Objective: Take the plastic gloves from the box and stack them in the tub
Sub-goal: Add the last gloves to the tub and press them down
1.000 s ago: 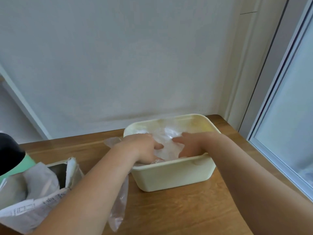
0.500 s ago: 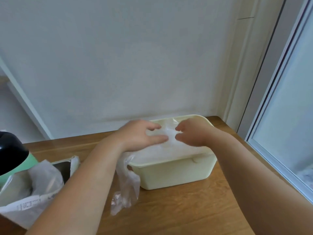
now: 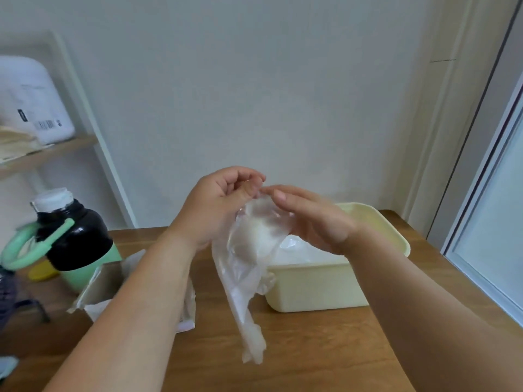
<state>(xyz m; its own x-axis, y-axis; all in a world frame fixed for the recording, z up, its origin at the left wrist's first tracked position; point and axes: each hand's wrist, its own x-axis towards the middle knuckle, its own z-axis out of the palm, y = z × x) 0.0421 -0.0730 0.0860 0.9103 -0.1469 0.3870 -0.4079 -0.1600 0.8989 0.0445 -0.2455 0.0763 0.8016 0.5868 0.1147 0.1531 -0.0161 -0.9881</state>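
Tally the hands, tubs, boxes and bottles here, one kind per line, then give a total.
hands: 2 (left hand pinching the plastic glove, right hand at its top)
tub: 1
box: 1
bottle: 1
Total: 5

Left hand [image 3: 218, 206], right hand [image 3: 314, 222] pinch glove [image 3: 246, 273] (dangling).

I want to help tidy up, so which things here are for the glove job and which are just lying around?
For the job: plastic glove, pinched by the left hand, right hand touching it; cream tub; open box.
Just lying about: black and green bottle; white pack on the shelf.
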